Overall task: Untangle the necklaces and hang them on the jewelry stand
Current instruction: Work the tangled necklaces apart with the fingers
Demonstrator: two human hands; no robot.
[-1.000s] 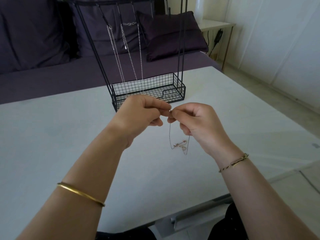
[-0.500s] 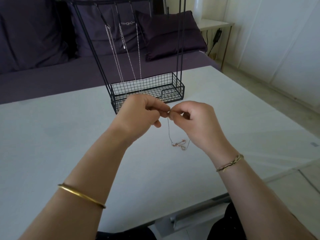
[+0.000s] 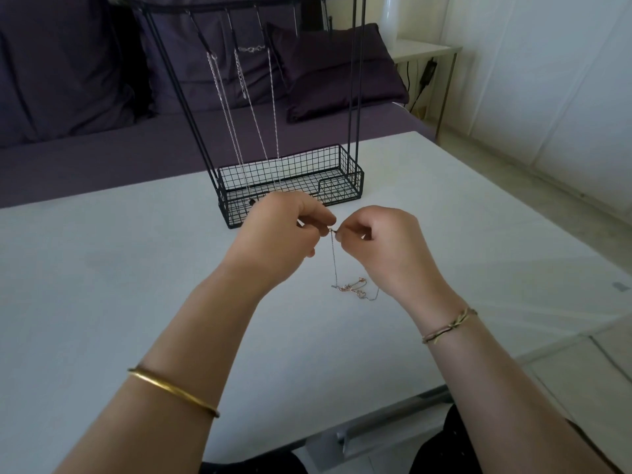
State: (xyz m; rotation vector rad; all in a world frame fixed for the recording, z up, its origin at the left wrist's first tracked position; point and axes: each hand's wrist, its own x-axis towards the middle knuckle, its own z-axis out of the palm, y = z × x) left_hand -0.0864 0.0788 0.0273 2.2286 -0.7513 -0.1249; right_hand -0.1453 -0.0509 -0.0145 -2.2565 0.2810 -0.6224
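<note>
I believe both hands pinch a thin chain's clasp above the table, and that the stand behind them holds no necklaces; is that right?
Not quite. The left hand and right hand do pinch the chain at its clasp above the table, but the stand is not bare: silver necklaces hang from its top bar, as the head view shows.

White table (image 3: 102,285), purple sofa (image 3: 85,142), cushions (image 3: 338,70), white walls (image 3: 547,80)
</note>
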